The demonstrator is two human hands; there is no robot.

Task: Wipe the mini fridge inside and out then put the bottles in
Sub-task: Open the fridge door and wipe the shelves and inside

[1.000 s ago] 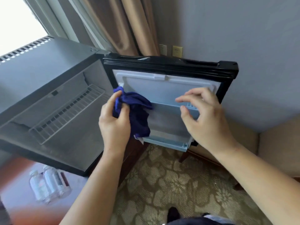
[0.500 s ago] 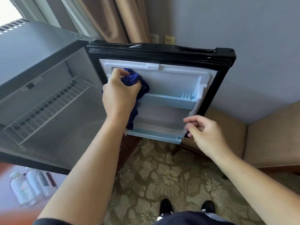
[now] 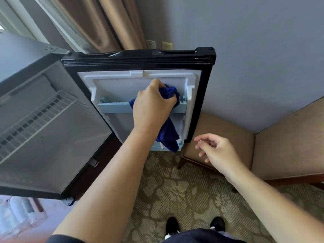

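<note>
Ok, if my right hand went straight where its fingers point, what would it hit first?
Probably the black edge of the fridge door, near its lower corner, before the blue cloth; depth unclear.

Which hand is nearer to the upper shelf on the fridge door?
Left. The left hand, gripping the blue cloth, is right at the upper door shelf. The right hand hangs lower, by the bottom corner of the fridge door, holding nothing.
</note>
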